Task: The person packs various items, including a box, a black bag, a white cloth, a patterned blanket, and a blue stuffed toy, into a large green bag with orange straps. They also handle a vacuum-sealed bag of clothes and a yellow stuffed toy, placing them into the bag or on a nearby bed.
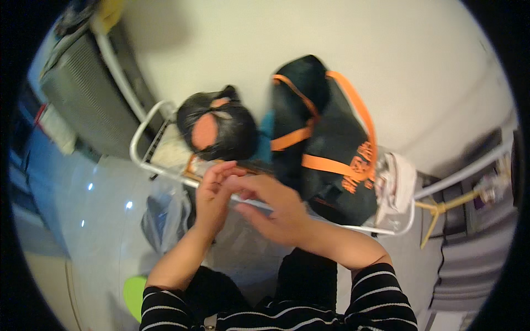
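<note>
My left hand [212,199] is raised in front of me, palm turned inward, its fingers loosely bent and apart. My right hand [276,207] comes across from the right, its fingertips meeting or overlapping the fingers of my left hand. Its thumb stands away from its fingers, and I see nothing held in either hand. Just beyond my hands, a knotted black plastic bag [241,138] with orange-pink patches sits on a white-framed rack [144,164]. Right of it leans a large black bag [337,124] with orange straps and orange print.
A clear plastic bag [164,212] is on the shiny tiled floor below the rack's left part. Pale folded cloth [398,182] lies at the rack's right end. A grey ribbed panel [91,88] stands at left, a yellow hanger-like piece [438,209] at right. A green object [134,295] shows at lower left.
</note>
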The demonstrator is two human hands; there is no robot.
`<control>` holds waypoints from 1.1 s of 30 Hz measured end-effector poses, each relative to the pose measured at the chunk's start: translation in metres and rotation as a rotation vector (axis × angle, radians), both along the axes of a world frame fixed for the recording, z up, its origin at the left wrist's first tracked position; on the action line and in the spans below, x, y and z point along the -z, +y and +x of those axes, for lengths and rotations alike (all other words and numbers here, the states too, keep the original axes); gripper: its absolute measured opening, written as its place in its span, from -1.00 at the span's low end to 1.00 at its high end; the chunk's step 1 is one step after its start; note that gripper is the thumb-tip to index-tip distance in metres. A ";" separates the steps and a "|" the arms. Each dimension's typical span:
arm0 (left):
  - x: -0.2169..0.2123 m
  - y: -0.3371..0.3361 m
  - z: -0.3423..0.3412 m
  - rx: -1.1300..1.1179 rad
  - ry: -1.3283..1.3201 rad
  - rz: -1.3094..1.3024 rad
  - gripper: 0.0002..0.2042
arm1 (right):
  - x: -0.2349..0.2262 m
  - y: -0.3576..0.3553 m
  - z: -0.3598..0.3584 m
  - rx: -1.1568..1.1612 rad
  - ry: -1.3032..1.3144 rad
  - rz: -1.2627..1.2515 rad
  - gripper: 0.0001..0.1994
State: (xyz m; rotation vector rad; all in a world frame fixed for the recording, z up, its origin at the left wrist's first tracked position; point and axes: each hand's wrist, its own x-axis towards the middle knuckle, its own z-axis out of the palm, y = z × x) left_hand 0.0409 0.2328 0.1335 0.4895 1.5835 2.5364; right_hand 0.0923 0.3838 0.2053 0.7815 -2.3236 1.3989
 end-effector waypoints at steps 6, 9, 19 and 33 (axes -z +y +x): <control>0.022 0.105 -0.009 -0.310 -0.025 -0.370 -0.24 | 0.015 0.095 0.039 0.633 0.227 0.502 -0.27; 0.029 0.126 -0.020 -0.042 -0.171 -0.202 -0.42 | 0.039 0.098 0.031 0.742 0.023 0.467 0.10; -0.082 0.090 -0.084 -0.255 -0.029 -0.130 -0.68 | 0.003 0.175 0.029 0.764 0.174 -0.076 -0.19; -0.065 0.099 -0.055 -0.156 -0.002 -0.272 -0.45 | 0.157 0.378 0.120 1.492 -0.631 0.349 -0.13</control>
